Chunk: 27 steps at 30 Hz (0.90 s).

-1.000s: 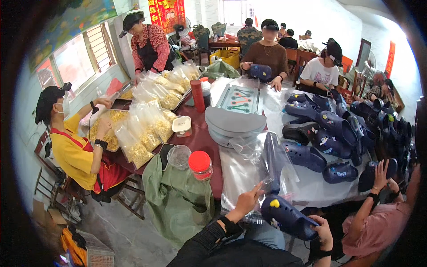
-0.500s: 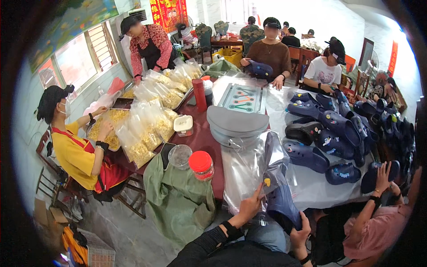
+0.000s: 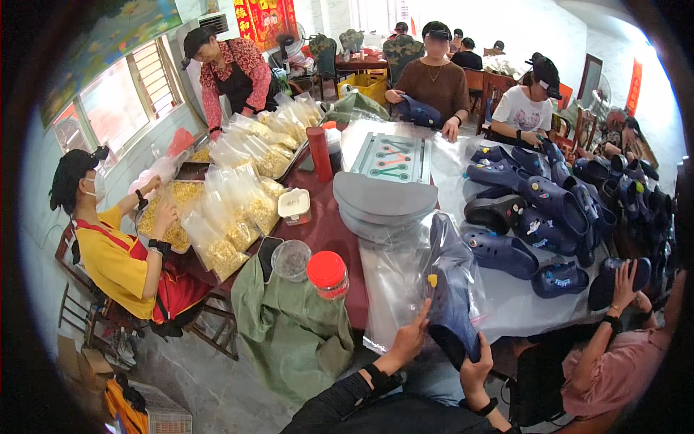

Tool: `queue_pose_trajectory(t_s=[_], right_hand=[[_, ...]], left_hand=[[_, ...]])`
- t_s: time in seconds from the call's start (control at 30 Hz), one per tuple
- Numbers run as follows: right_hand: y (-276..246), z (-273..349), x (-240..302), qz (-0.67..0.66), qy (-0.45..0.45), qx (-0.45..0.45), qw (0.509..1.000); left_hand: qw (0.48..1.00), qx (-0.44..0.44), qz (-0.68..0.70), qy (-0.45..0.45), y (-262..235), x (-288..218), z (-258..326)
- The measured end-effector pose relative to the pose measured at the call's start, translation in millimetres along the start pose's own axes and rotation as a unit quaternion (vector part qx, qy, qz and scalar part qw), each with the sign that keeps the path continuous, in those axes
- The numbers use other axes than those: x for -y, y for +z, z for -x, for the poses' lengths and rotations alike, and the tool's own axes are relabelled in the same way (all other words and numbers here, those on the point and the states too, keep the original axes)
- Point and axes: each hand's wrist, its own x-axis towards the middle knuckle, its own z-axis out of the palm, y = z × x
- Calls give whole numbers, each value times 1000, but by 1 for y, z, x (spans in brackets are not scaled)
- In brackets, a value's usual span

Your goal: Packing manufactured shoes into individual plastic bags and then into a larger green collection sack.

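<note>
A navy clog (image 3: 454, 318) lies partly inside a clear plastic bag (image 3: 390, 300) at the near edge of the table. My right hand (image 3: 476, 365) grips its heel end, which points toward me. Farther up in the bag more navy clog shape (image 3: 442, 239) shows through the film; whether it is a second clog is hard to tell. A small yellow charm (image 3: 432, 281) sits on the clog's left side. My left hand (image 3: 408, 341) is at the bag's left edge, index finger stretched along it, the other fingers curled at the film.
Many navy clogs (image 3: 553, 202) are heaped on the right. Grey curved pieces (image 3: 387, 192) are stacked beyond the bag. To the left stand a red-lidded jar (image 3: 327, 271), a green cloth (image 3: 282, 333) and bags of yellow food (image 3: 224, 217). Several people work around the tables; a pink sleeve (image 3: 614, 362) is close at right.
My right hand has pushed the clog forward and deeper into the bag. My left hand has stayed by the bag's edge. The view has shifted slightly.
</note>
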Motion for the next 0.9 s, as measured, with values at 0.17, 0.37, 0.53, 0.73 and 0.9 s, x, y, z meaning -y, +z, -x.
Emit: queue_pose_trajectory(t_s=[0.17, 0.37, 0.53, 0.73, 0.9], right_hand=[[11, -10, 4, -12, 9, -23, 1000], [20, -15, 4, -21, -3, -27, 999], [26, -19, 0, 10, -14, 23, 1000], [34, -8, 19, 104, -112, 125, 980], [32, -19, 17, 193, -121, 115, 967]], left_hand=[[1000, 8, -4, 19, 13, 3, 2], [1000, 0, -30, 9, 11, 3, -2], [999, -10, -28, -12, 10, 3, -1], [998, -16, -57, -13, 3, 10, -3], [998, -47, -43, 19, 9, 8, -7]])
